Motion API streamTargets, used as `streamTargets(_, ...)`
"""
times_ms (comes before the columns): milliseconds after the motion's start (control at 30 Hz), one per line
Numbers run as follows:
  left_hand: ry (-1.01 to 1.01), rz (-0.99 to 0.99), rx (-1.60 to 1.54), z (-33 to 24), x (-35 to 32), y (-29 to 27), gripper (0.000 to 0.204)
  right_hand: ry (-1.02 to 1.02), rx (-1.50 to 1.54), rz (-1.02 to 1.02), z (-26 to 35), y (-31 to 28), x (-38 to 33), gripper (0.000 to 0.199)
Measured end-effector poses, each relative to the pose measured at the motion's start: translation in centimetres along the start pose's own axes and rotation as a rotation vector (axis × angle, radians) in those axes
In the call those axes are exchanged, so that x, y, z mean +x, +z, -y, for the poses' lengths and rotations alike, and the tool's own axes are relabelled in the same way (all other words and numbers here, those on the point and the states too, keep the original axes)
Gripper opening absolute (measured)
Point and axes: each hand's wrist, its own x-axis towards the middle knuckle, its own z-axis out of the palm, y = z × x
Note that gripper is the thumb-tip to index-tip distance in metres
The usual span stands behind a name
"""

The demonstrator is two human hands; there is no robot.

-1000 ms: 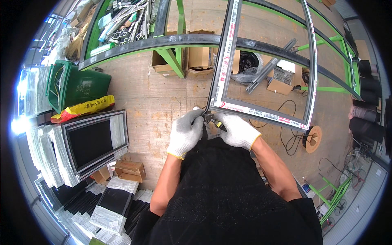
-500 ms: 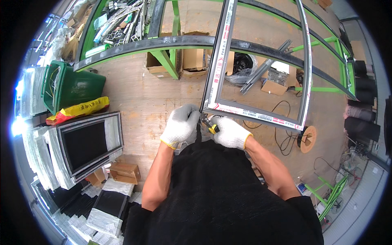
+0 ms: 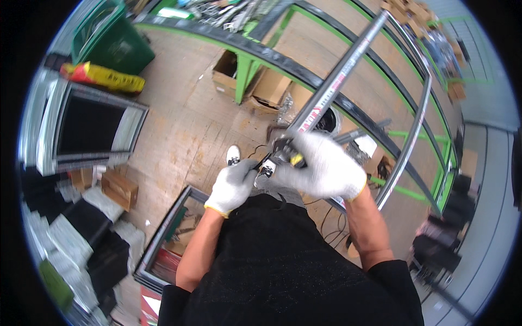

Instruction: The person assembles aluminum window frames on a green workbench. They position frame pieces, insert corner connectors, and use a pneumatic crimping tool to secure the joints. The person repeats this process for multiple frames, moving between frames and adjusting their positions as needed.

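Both my hands wear white gloves with yellow cuffs. My left hand (image 3: 232,186) is closed in front of my waist, pinching a thin black strip (image 3: 263,162). To its right, my right hand (image 3: 329,169) is wrapped round a black-and-yellow hand tool (image 3: 296,160). Motion blurs the tool, so its exact kind cannot be made out. The strip reaches toward the tool; whether they touch is unclear. Beyond my right hand, a grey window frame (image 3: 348,69) with red-and-white printed film rests on the rack. The right glove hides its near corner.
A green rack with black-topped rails (image 3: 304,73) spans the far side. Cardboard boxes (image 3: 224,81) stand beneath it. At left are a green bin (image 3: 117,46), a yellow bag (image 3: 103,77) and stacked framed panels (image 3: 103,122). Another frame (image 3: 145,254) lies near my left arm.
My view has turned and shifted to the right. The right hand has risen with the tool over the window frame's near corner. The left hand stays low, still pinching the strip.
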Motion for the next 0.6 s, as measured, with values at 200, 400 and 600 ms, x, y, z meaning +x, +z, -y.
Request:
streamTargets(200, -0.195, -0.119, -0.131, -2.0, -1.5, 3.3, 0.031, -0.210, -0.308, 0.235, -2.7, -1.1, 9.8, 0.022)
streamTargets(400, -0.343, -0.311, -0.404, -3.4, -2.5, 5.4, 0.036, -0.323, -0.573, 0.872, -3.6, 3.2, 13.5, 0.030)
streamTargets(600, -0.352, -0.444, -0.546, -3.9, -2.5, 7.1, 0.031, -0.396, -0.656, 0.942, -3.7, 4.4, 13.9, 0.033)
